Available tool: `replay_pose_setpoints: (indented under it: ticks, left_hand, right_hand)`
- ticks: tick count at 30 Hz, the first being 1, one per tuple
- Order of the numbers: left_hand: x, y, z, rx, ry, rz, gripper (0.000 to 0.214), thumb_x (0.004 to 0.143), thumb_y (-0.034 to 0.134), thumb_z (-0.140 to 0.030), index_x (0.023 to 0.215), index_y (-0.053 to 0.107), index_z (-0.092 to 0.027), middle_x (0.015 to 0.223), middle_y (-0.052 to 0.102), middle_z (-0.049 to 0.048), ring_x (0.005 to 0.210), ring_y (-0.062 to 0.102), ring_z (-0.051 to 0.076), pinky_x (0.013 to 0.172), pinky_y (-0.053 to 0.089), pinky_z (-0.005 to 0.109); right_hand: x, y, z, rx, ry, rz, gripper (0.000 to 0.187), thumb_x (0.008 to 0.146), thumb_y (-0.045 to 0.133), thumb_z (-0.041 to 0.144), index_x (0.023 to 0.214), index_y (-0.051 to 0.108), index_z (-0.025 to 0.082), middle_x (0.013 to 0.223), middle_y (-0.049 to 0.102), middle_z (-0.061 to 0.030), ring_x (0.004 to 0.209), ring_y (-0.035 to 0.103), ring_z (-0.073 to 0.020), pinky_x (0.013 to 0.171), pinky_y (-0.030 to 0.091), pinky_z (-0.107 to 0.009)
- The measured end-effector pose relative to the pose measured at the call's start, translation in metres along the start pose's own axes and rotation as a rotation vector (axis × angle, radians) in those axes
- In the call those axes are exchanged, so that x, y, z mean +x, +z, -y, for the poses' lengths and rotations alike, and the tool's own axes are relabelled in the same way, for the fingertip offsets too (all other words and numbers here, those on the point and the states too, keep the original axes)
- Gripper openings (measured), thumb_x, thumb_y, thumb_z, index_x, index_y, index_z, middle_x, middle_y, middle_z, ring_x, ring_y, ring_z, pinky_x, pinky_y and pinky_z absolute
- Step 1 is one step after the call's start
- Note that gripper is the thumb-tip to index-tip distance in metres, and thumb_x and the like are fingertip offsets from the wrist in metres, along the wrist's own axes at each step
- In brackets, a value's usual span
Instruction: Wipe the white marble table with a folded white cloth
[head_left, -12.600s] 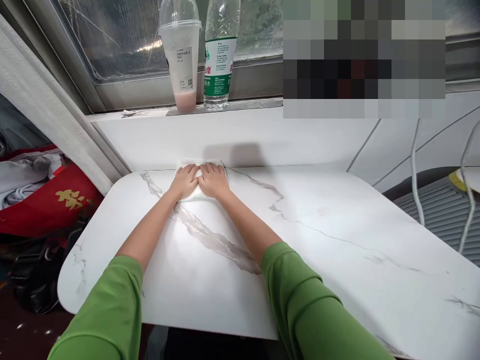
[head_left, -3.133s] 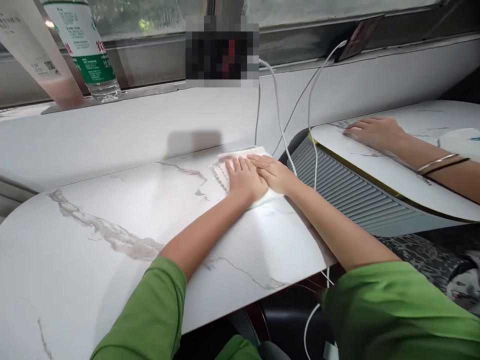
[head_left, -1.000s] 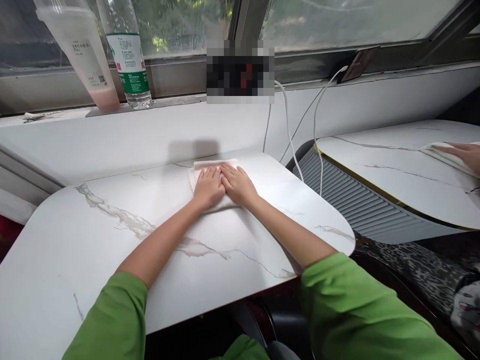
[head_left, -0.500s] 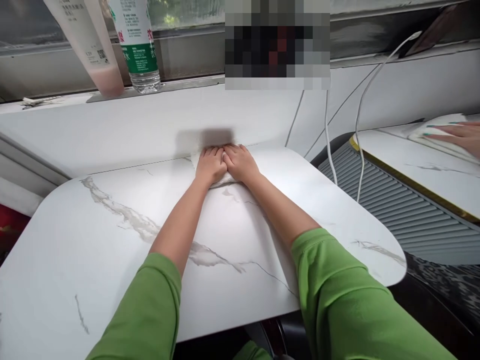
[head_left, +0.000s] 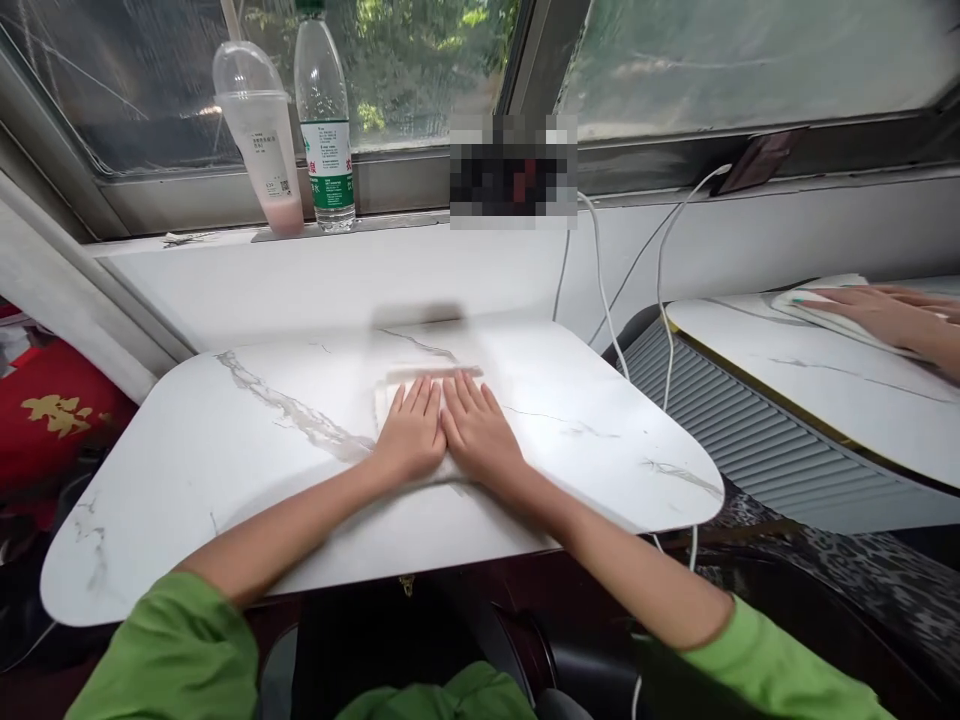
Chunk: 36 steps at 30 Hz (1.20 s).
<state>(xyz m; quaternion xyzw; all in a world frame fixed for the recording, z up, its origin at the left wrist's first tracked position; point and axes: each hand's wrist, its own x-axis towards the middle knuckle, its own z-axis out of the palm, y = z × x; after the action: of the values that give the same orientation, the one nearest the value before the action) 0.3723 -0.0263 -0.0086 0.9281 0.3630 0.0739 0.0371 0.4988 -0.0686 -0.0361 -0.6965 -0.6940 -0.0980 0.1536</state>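
Observation:
My left hand lies flat on a folded white cloth, its fingers stretched out and pointing away from me. Beside it, my right hand is flat on the same cloth, with the thumbs meeting in the middle. The cloth is pressed against a white marble-patterned table. Much of it is hidden beneath my palms; its left side and a strip beyond my fingertips show. Neither hand grips the cloth.
On the window sill stand a cup with a little pink drink and a water bottle. White cables hang at the right. Another person's hand rests on a white cloth on the neighbouring table. A red bag lies left.
Both hands and the cloth have come back from the table's wall edge toward me. The fingers, bent earlier, now lie straighter. The view has tilted up, showing more window.

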Motion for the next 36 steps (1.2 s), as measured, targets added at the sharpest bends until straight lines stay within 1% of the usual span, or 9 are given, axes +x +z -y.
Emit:
replay_pose_setpoints:
  ticks: [3, 5, 7, 10, 15, 21, 25, 30, 36]
  left_hand:
    - [-0.058, -0.004, -0.009, 0.028, 0.054, -0.012, 0.057, 0.095, 0.026, -0.026, 0.148, 0.029, -0.002, 0.156, 0.023, 0.0150, 0.146, 0.013, 0.024, 0.120, 0.014, 0.043]
    - [-0.084, -0.006, -0.012, 0.050, 0.062, -0.025, 0.057, 0.096, 0.025, -0.025, 0.148, 0.029, -0.002, 0.156, 0.022, 0.0150, 0.146, 0.011, 0.025, 0.120, 0.014, 0.044]
    - [-0.097, -0.007, -0.014, 0.066, 0.040, -0.022, 0.057, 0.096, 0.024, -0.024, 0.147, 0.028, 0.000, 0.156, 0.021, 0.0161, 0.146, 0.011, 0.025, 0.120, 0.016, 0.046]
    - [-0.098, -0.009, -0.015, 0.079, -0.005, 0.002, 0.056, 0.096, 0.025, -0.023, 0.147, 0.030, 0.000, 0.155, 0.023, 0.0173, 0.146, 0.012, 0.026, 0.120, 0.017, 0.047]
    - [-0.065, -0.012, 0.001, 0.079, -0.062, 0.096, 0.059, 0.095, 0.026, -0.026, 0.147, 0.028, 0.000, 0.155, 0.023, 0.0192, 0.145, 0.014, 0.028, 0.120, 0.016, 0.045]
    - [0.021, -0.019, 0.054, 0.060, -0.231, 0.212, 0.059, 0.096, 0.020, -0.026, 0.149, 0.022, 0.000, 0.157, 0.018, 0.0171, 0.146, 0.013, 0.025, 0.119, 0.014, 0.043]
    - [0.065, -0.023, 0.086, 0.078, -0.253, 0.217, 0.060, 0.097, 0.015, -0.026, 0.151, 0.015, -0.001, 0.159, 0.013, 0.0161, 0.147, 0.009, 0.022, 0.119, 0.010, 0.039]
    - [0.091, -0.026, 0.108, 0.106, -0.237, 0.277, 0.061, 0.096, 0.017, -0.027, 0.151, 0.015, -0.001, 0.158, 0.015, 0.0186, 0.146, 0.013, 0.025, 0.118, 0.014, 0.039]
    - [0.108, -0.026, 0.119, 0.123, -0.232, 0.249, 0.060, 0.096, 0.015, -0.027, 0.151, 0.015, -0.003, 0.158, 0.017, 0.0158, 0.146, 0.014, 0.025, 0.118, 0.015, 0.040]
  right_hand:
    - [-0.042, -0.016, 0.028, 0.042, -0.087, 0.015, 0.057, 0.096, 0.024, 0.027, 0.143, 0.040, 0.000, 0.151, 0.034, -0.0198, 0.143, 0.025, -0.0283, 0.117, 0.024, -0.048]
    - [-0.058, -0.022, 0.042, 0.062, -0.118, 0.031, 0.058, 0.097, 0.023, 0.029, 0.143, 0.039, -0.001, 0.151, 0.033, -0.0193, 0.144, 0.024, -0.0274, 0.118, 0.023, -0.047]
    - [-0.063, -0.026, 0.049, 0.075, -0.127, 0.052, 0.058, 0.097, 0.023, 0.031, 0.144, 0.038, -0.001, 0.151, 0.033, -0.0187, 0.143, 0.025, -0.0267, 0.118, 0.023, -0.047]
    - [-0.058, -0.024, 0.049, 0.089, -0.134, 0.084, 0.058, 0.097, 0.023, 0.030, 0.144, 0.039, 0.001, 0.151, 0.034, -0.0177, 0.143, 0.027, -0.0264, 0.118, 0.023, -0.047]
    - [-0.026, -0.011, 0.040, 0.101, -0.144, 0.117, 0.057, 0.097, 0.021, 0.028, 0.146, 0.037, 0.004, 0.152, 0.032, -0.0155, 0.144, 0.025, -0.0246, 0.118, 0.020, -0.047]
    - [0.074, 0.011, 0.029, 0.138, -0.085, 0.230, 0.058, 0.097, 0.017, 0.025, 0.147, 0.031, 0.000, 0.155, 0.027, -0.0161, 0.145, 0.021, -0.0232, 0.119, 0.016, -0.044]
    - [0.128, 0.027, 0.025, 0.174, -0.058, 0.254, 0.059, 0.097, 0.015, 0.027, 0.147, 0.029, -0.001, 0.155, 0.025, -0.0170, 0.145, 0.020, -0.0232, 0.119, 0.015, -0.046]
    - [0.154, 0.044, 0.022, 0.155, -0.043, 0.202, 0.059, 0.097, 0.014, 0.025, 0.146, 0.030, -0.003, 0.154, 0.030, -0.0193, 0.144, 0.024, -0.0252, 0.118, 0.015, -0.045]
    - [0.172, 0.052, 0.018, 0.120, -0.073, 0.172, 0.055, 0.097, 0.017, 0.021, 0.143, 0.035, -0.003, 0.152, 0.034, -0.0206, 0.142, 0.028, -0.0275, 0.115, 0.018, -0.047]
